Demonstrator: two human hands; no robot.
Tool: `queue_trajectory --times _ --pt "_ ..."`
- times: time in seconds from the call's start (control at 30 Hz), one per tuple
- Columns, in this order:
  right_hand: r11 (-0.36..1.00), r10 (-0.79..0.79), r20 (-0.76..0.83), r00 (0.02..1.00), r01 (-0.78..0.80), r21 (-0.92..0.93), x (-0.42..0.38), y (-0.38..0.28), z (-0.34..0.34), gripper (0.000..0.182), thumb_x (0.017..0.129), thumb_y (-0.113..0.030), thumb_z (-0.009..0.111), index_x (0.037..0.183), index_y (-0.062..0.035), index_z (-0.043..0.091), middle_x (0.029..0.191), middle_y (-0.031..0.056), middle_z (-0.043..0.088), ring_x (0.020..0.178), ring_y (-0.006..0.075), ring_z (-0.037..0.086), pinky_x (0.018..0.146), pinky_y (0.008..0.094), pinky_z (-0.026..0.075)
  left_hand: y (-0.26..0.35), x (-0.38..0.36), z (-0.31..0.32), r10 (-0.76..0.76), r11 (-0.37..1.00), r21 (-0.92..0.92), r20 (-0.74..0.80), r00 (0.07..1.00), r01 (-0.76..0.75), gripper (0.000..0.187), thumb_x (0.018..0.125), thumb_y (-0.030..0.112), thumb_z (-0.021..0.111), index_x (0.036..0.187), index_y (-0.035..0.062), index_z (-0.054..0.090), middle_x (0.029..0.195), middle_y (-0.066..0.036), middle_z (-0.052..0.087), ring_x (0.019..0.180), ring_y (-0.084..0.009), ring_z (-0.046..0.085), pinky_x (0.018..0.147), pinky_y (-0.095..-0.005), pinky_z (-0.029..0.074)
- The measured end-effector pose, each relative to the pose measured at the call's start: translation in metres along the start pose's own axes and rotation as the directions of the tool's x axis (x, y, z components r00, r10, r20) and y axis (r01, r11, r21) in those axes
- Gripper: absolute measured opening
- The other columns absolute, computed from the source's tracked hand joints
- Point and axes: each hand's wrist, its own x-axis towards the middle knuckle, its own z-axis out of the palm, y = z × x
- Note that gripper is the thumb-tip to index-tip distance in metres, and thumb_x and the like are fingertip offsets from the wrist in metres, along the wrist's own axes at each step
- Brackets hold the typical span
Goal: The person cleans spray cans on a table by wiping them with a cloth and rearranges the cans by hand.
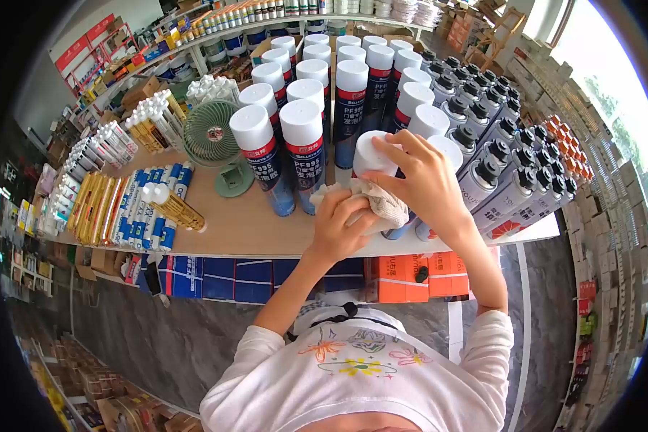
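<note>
Evidently mid-wipe: the right hand (417,180) grips the white-capped blue spray can (374,155) while the left hand (338,223) clutches a crumpled beige cloth (378,201) against it; next likely comes turning the can.

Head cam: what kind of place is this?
Likely a hardware or building-supply shop. Rows of white-capped spray foam cans fill the display table, sealant tubes lie beside them, and stocked shelves run behind. The right hand holds one can.
</note>
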Motion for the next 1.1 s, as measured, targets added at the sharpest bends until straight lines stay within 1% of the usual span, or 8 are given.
queue_trajectory --times 0.1,0.3,0.37,0.47,0.63,0.8,0.97,1.1 --pt "0.998 -0.055 -0.069 0.996 0.053 -0.033 -0.002 -0.001 0.006 0.043 0.075 -0.031 0.078 0.106 -0.0051 0.065 0.097 0.0072 0.060 0.081 0.0248 0.061 0.066 0.0367 0.053 -0.005 -0.019 0.010 0.017 0.999 0.031 -0.054 0.998 -0.015 0.041 0.050 0.010 0.077 0.089 0.0156 0.065 0.108 -0.001 0.055 0.098 -0.0283 0.053 0.079 -0.0415 0.048" --pt "0.953 0.091 -0.270 0.959 -0.162 -0.257 0.000 -0.019 0.025 0.040 0.075 -0.036 0.079 0.102 -0.0077 0.070 0.088 0.0041 0.061 0.069 0.0206 0.063 0.056 0.0326 0.050 -0.005 -0.097 0.020 -0.152 0.988 0.000 0.213 0.965 0.155 0.039 0.053 0.007 0.074 0.091 0.0144 0.065 0.108 -0.001 0.057 0.097 -0.0291 0.054 0.080 -0.0410 0.048" --pt "0.954 0.094 -0.281 0.955 -0.167 -0.248 0.002 -0.019 0.027 0.040 0.076 -0.035 0.079 0.102 -0.0071 0.069 0.087 0.0044 0.060 0.069 0.0210 0.063 0.056 0.0325 0.050 -0.004 -0.081 0.016 -0.183 0.981 -0.032 0.171 0.968 0.191 0.040 0.054 0.006 0.074 0.092 0.0135 0.065 0.108 -0.003 0.058 0.097 -0.0302 0.054 0.080 -0.0420 0.048" --pt "0.956 0.093 -0.265 0.960 -0.160 -0.245 -0.002 -0.020 0.031 0.044 0.076 -0.036 0.078 0.104 -0.0043 0.066 0.087 0.0052 0.057 0.067 0.0197 0.061 0.054 0.0311 0.049 -0.004 -0.017 0.004 -0.121 0.993 0.006 -0.093 0.988 0.122 0.042 0.053 0.008 0.075 0.094 0.0139 0.066 0.110 -0.004 0.058 0.096 -0.0315 0.054 0.078 -0.0426 0.048" --pt "0.943 0.044 -0.299 0.953 -0.138 -0.302 -0.003 -0.017 0.033 0.044 0.080 -0.037 0.075 0.106 -0.0030 0.064 0.090 0.0059 0.058 0.063 0.0179 0.059 0.050 0.0294 0.048 -0.017 -0.027 0.021 -0.011 0.998 0.054 -0.142 0.990 0.019 0.041 0.053 0.009 0.075 0.092 0.0143 0.066 0.109 -0.003 0.058 0.096 -0.0303 0.054 0.077 -0.0411 0.048" --pt "0.941 0.088 -0.287 0.954 -0.174 -0.292 -0.003 -0.020 0.033 0.042 0.082 -0.037 0.074 0.107 -0.0037 0.064 0.092 0.0061 0.059 0.062 0.0186 0.061 0.049 0.0302 0.048 -0.003 -0.113 0.036 -0.141 0.990 0.034 0.179 0.974 0.137 0.040 0.055 0.008 0.076 0.093 0.0144 0.065 0.107 -0.004 0.059 0.095 -0.0302 0.056 0.077 -0.0400 0.050" --pt "0.973 0.165 -0.220 0.961 -0.196 -0.126 -0.003 -0.015 0.018 0.037 0.082 -0.033 0.075 0.107 -0.0063 0.066 0.093 0.0061 0.059 0.060 0.0235 0.064 0.048 0.0343 0.048 0.004 -0.093 0.023 -0.208 0.978 -0.021 0.054 0.977 0.209 0.048 0.055 0.007 0.077 0.101 0.0143 0.062 0.108 -0.004 0.059 0.095 -0.0317 0.056 0.078 -0.0422 0.050" --pt "0.977 0.210 -0.006 0.978 -0.210 -0.016 -0.007 -0.009 -0.005 0.039 0.080 -0.028 0.076 0.111 -0.0074 0.066 0.115 0.0118 0.056 0.080 0.0285 0.065 0.063 0.0399 0.053 -0.001 -0.082 0.010 -0.237 0.971 -0.035 -0.012 0.972 0.236 0.047 0.054 0.012 0.081 0.098 0.0145 0.064 0.108 -0.005 0.059 0.095 -0.0324 0.056 0.078 -0.0437 0.049"
